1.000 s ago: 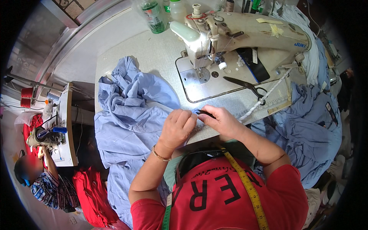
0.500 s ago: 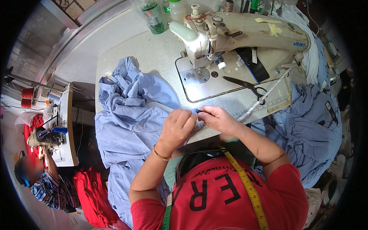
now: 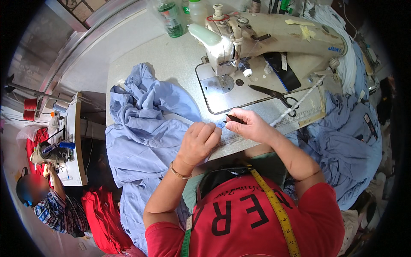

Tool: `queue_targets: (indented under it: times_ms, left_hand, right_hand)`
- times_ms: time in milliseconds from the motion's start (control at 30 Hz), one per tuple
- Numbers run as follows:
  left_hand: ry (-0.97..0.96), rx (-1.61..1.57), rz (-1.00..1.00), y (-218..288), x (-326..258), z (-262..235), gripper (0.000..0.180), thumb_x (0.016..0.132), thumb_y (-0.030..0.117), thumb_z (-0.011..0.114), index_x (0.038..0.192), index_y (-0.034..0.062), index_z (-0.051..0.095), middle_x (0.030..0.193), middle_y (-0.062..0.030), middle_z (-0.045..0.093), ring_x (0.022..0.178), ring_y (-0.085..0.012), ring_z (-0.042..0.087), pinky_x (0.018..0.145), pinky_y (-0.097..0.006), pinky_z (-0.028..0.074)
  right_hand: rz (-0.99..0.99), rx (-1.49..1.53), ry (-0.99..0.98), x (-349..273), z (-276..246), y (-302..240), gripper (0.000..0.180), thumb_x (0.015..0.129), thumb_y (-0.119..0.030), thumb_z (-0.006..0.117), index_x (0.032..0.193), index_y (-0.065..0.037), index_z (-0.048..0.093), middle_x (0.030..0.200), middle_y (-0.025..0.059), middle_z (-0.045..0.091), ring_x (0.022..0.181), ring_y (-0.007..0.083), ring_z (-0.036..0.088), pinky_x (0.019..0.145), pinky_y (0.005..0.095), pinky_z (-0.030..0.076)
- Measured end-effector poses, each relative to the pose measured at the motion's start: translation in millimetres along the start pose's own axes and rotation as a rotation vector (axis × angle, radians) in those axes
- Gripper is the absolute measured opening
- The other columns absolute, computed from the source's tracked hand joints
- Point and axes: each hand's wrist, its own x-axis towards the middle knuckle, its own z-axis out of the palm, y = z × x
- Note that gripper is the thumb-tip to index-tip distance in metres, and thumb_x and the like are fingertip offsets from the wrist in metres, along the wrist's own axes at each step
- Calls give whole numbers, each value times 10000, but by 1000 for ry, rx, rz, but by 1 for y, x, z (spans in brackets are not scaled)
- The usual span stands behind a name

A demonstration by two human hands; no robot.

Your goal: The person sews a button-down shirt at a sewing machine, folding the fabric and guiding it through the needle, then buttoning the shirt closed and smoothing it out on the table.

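My left hand (image 3: 200,139) is closed at the right edge of a light-blue garment (image 3: 147,124), its fingers curled in and the cloth running up to them. A bit of blue shows by its fingertips; the gripped part is mostly hidden. In my right hand (image 3: 252,126) is a pair of small black thread snips (image 3: 234,119), its two pointed tips apart and turned toward my left hand. The hands are close but do not touch. Both are at the table's near edge, in front of the sewing machine (image 3: 274,36).
Black scissors (image 3: 274,95) and a dark phone (image 3: 286,77) lie by the machine, near small white buttons (image 3: 268,68). More blue cloth (image 3: 338,141) is heaped at right. Bottles (image 3: 171,19) stand at the back. At far left a person (image 3: 60,210) works at another machine.
My right hand has moved slightly up and right, away from my left, and the black snips now show more plainly. My left hand has barely moved.
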Motion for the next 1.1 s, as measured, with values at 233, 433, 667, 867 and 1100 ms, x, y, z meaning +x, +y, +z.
queue_targets:
  times_ms: [233,433,667,867,1100]
  left_hand:
    - [-5,61,90,2,-2,-2,276,674,109,647,944,93,589,915,-53,514,752,-210,527,659,-340,461]
    - [37,83,106,2,-5,-2,249,706,134,642,948,120,584,923,-30,520,789,-181,524,704,-323,453]
    - [37,71,125,-1,-6,1,265,708,118,642,961,124,562,924,-32,518,800,-182,522,701,-324,453]
    - [41,78,128,-1,-7,0,291,706,116,640,981,127,546,929,-31,514,797,-183,520,701,-328,458]
    - [43,87,149,0,-7,0,293,705,114,641,978,136,539,927,-26,511,806,-176,514,724,-327,463]
  right_hand:
    - [81,-283,-452,26,-34,-20,318,899,-285,615,980,21,591,812,67,598,763,136,509,728,317,446]
    - [231,-210,-759,44,-40,-24,256,906,-242,622,955,8,592,762,27,567,738,98,474,692,289,428]
    - [405,-49,-883,49,-45,-7,265,924,-288,609,911,-24,604,705,-33,509,682,55,439,603,244,389]
    - [554,46,-910,53,-46,-15,300,923,-374,593,892,-77,624,634,-74,457,552,17,401,462,188,308]
    - [579,184,-966,54,-47,-9,305,922,-375,585,851,-81,617,585,-80,432,466,12,340,392,184,240]
